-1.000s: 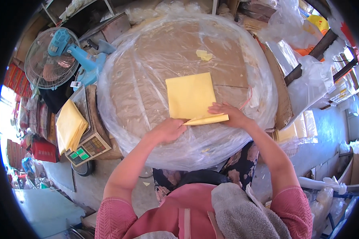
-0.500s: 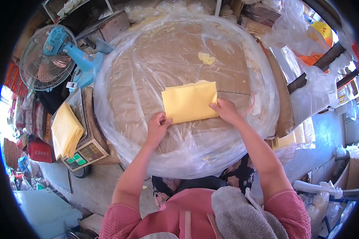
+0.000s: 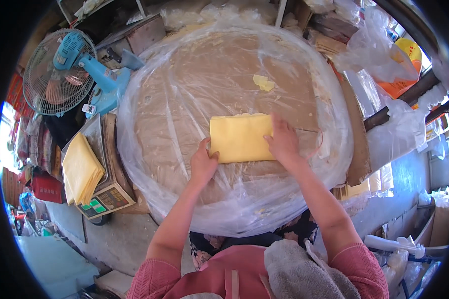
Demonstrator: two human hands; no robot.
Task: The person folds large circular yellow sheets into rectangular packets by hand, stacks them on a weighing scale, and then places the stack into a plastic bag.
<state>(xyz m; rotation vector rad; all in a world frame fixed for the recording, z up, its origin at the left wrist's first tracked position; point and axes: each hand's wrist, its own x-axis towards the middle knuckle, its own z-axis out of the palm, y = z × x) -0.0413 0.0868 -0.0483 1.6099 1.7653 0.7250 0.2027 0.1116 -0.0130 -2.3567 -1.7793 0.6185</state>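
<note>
Work surface: a round table [image 3: 174,149] covered with brown cardboard and wrapped in clear plastic film [image 3: 149,89].

Packages and signs:
- A folded yellow sheet [image 3: 239,138], rectangular, lies flat near the middle of the table, slightly toward the near edge.
- A small yellow scrap [image 3: 262,82] lies beyond it, toward the far edge, well apart from the sheet.
- A stack of yellow sheets [image 3: 80,169] rests on the pan of a scale [image 3: 110,195] just off the table's left edge. The scale's front panel carries green and dark keys.
- A blue fan [image 3: 67,70] stands past the far left edge of the table.
- Clear plastic bags [image 3: 369,50] are piled off the far right edge, with an orange and yellow package [image 3: 406,65] behind them.
- A red package [image 3: 47,187] sits low at the far left, beyond the scale.

Hands:
- The left hand [image 3: 203,162] is at the near left corner of the folded yellow sheet, fingers curled, thumb and fingertips touching that corner. Whether it pinches the edge cannot be told.
- The right hand [image 3: 283,140] lies spread and flat, palm down, on the right end of the sheet, pressing it against the table.

A grey towel [image 3: 294,269] hangs at the person's front, below the near edge.
</note>
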